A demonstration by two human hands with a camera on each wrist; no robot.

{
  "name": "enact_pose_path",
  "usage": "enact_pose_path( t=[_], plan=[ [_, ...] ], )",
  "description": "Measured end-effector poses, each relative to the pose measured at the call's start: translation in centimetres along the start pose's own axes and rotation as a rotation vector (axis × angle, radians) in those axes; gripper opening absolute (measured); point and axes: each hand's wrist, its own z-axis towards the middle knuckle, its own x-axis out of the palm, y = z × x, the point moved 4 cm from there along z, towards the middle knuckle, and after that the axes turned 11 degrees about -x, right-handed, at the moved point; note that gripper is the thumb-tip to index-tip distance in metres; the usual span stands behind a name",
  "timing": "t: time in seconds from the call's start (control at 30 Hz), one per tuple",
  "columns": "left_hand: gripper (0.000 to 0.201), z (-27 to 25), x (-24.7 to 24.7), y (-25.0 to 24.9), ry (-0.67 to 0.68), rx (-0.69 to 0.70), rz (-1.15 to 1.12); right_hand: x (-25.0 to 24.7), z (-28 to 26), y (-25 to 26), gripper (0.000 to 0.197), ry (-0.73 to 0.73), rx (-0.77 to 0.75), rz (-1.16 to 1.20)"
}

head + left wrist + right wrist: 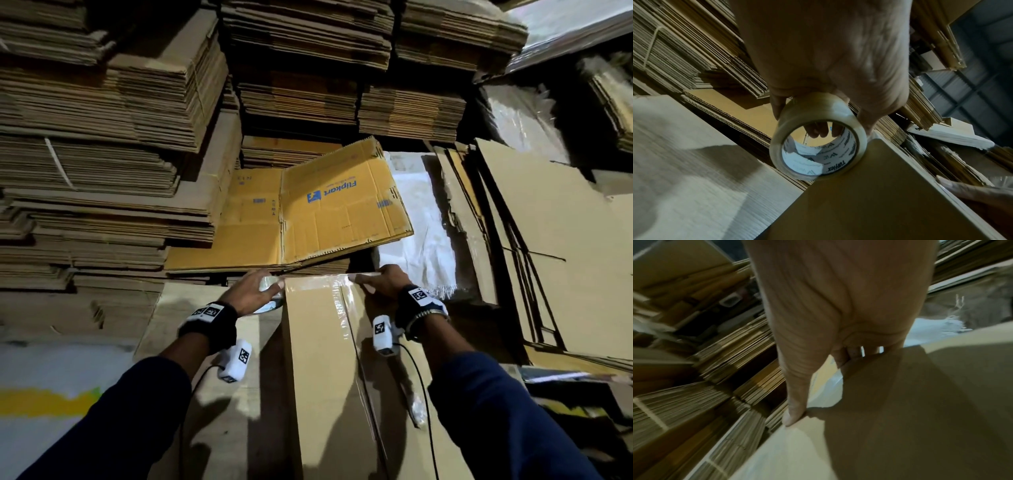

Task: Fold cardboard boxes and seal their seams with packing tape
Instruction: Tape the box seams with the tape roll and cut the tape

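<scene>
Head view showed, at nine o'clock, tall stacks of flat cardboard (102, 144) not yet folded, so by my reading most of the job remained. Moving right, toward eleven o'clock, a yellow printed carton (322, 209) lay opened flat on a lower pile. At centre, the left hand (251, 291) curled its fingers round a roll of clear tape (270, 291), held against the far left edge of the brown box (322, 359); the left wrist view confirmed it, with fingertips (816, 131) showing through the core of the roll (818, 138) and the roll touching the box corner (875, 186).

A strip of clear tape (318, 279) ran from the roll across the far edge of the box to the right hand (380, 282). That hand lay spread, its thumb (795, 402) stretched along the edge and pressing the tape down, its other fingers bent over the far side. A taped seam (346, 315) ran along the top toward the person, so I judged the long seam sealed and this cross strip as the step in hand; cutting the tape was yet to come.

The box was closed, so I could not tell what it held. At two o'clock lay a white sack (421, 219) and leaning cardboard sheets (548, 240).
</scene>
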Motion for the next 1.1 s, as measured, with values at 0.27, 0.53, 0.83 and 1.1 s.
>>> enact_pose_path(
  t=[0.27, 0.53, 0.83, 1.1],
  plan=[
    [0.104, 1.0, 0.8, 1.4, 0.038, -0.077, -0.036, 1.7, 1.0, 0.7, 0.109, 0.057, 0.018, -0.285],
    [0.11, 1.4, 1.0, 1.4, 0.058, -0.089, -0.054, 6.5, -1.1, 8.9, 0.061, 0.183, -0.159, -0.408],
    [0.029, 1.4, 0.8, 0.7, 0.011, -0.06, -0.057, 12.3, -1.5, 14.7, 0.062, 0.297, -0.251, -0.396],
    [0.062, 0.2, 1.0, 0.6, -0.015, -0.124, -0.081, 8.1, -4.3, 10.2, 0.049, 0.039, -0.512, -0.102]
  ],
)
